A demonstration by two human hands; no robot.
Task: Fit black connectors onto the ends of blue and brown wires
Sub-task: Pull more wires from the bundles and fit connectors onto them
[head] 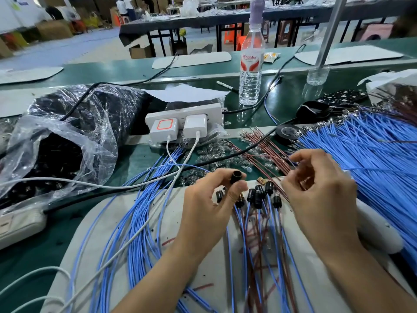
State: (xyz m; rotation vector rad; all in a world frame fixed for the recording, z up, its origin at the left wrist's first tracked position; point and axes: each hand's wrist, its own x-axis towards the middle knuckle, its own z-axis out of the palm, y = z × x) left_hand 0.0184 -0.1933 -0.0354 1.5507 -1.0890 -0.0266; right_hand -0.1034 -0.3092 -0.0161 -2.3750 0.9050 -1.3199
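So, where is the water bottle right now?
In the head view the water bottle stands upright, right of centre, beyond the white power strip, with a pen just to its left.

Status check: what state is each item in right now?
Left hand: holds one black connector.
Right hand: fingers curled at the brown wires; grip unclear.
Fitted connectors: on wire ends.
Bottle: upright, capped.
Bag: open.
Chargers: plugged in.
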